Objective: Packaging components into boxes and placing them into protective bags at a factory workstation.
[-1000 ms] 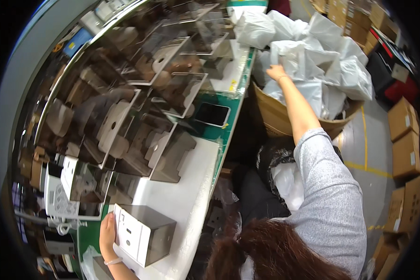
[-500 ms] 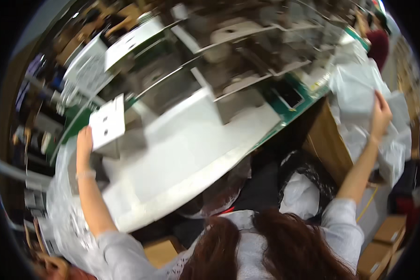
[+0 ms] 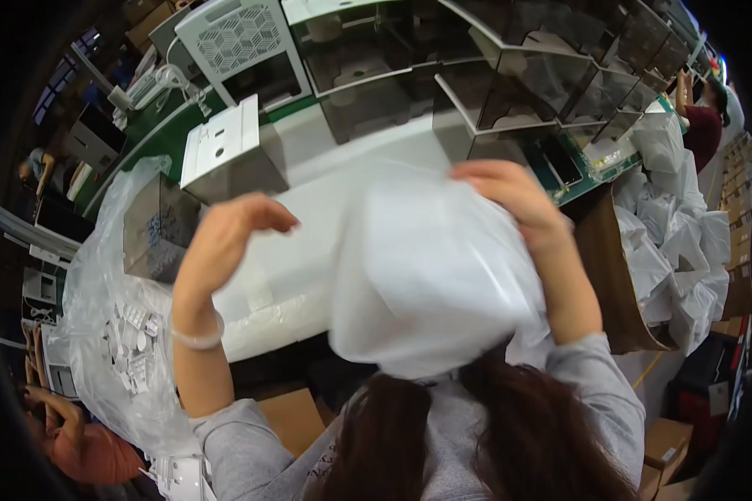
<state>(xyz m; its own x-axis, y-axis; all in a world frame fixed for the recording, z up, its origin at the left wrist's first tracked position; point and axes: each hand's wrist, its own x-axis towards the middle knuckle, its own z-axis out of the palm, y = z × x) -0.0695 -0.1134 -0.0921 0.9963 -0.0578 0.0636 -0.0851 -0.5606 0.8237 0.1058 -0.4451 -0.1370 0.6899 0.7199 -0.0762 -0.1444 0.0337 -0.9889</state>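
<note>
In front of my chest hangs a white plastic bag [image 3: 443,275], bulky and boxy, smeared by motion. My right hand [image 3: 514,200] pinches its upper right edge; whatever is inside cannot be seen. My left hand [image 3: 236,238] is raised to the left of the bag, apart from it, its fingers bent and holding nothing. Beyond that hand, a smoky see-through box with a white top [image 3: 221,144] stands on the white-covered table [image 3: 305,259]. The top has two dark holes.
To the right, a cardboard carton [image 3: 614,263] is heaped with white plastic bags [image 3: 673,242]. Smoky boxes [image 3: 526,83] line the table's far side. At left, clear plastic [image 3: 92,275] holds small white parts [image 3: 134,346]. A black phone-like slab [image 3: 560,159] lies at right.
My right hand has come from the carton to the middle with a white bag. My left hand has let go of the white-topped box and moved nearer to me.
</note>
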